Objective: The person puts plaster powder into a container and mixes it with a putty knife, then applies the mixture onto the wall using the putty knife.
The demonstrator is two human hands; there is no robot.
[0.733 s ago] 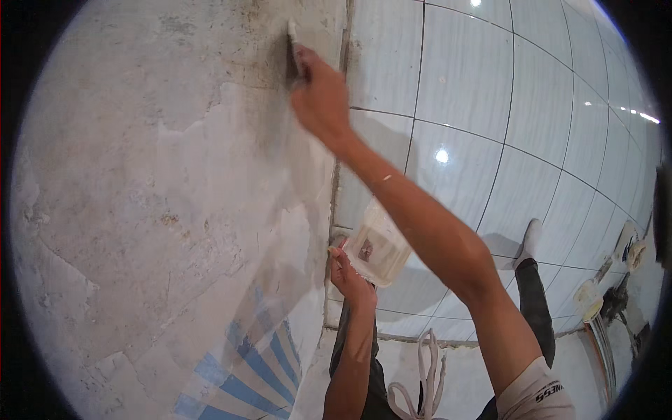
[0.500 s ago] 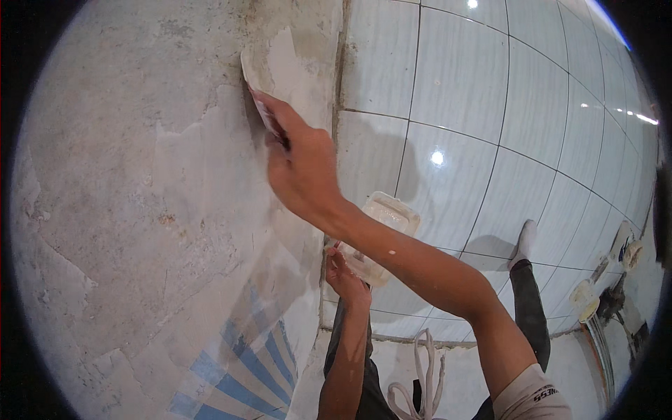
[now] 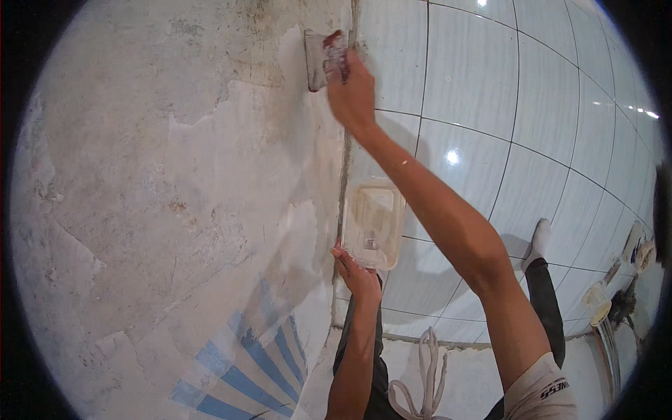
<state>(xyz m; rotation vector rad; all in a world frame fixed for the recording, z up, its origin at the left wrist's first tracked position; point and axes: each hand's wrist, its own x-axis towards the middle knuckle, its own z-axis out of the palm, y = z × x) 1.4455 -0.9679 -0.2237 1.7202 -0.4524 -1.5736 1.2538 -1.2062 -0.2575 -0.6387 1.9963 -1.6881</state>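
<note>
My right hand (image 3: 352,91) is raised high and grips a flat putty scraper (image 3: 320,57), whose white-smeared blade lies against the rough grey wall (image 3: 154,175) near its edge with the tiles. My left hand (image 3: 355,273) is lower down and holds a pale rectangular plastic tray (image 3: 372,222) by its bottom edge, tilted up beside the wall's corner. A patch of fresh white filler (image 3: 294,98) covers the wall below and beside the scraper.
White glossy tiles (image 3: 490,91) fill the right side. Blue painted stripes (image 3: 245,364) fan out low on the wall. A looped white cord (image 3: 420,378) lies by my legs. Buckets and tools (image 3: 609,301) stand at the far right.
My right hand has swept the scraper to the right and upward along the wall. The tray in my left hand has tipped to stand more upright.
</note>
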